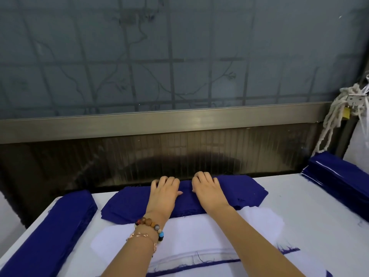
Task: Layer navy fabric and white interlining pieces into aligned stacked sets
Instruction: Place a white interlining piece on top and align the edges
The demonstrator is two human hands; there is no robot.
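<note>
While both palms are laid on the navy fabric stack [123, 204], the fingers of the left hand [164, 193] and the right hand [207, 191] are seen curled over its far edge, gripping it, with the thumbs pointed toward each other on top. The stack is spread to either side of the fingers on the white table [289, 196]. A white interlining piece [189, 232] is laid nearer than the fingers, under the forearms. A left navy pile [60, 226] and a right navy pile [339, 182] are set well apart from them.
</note>
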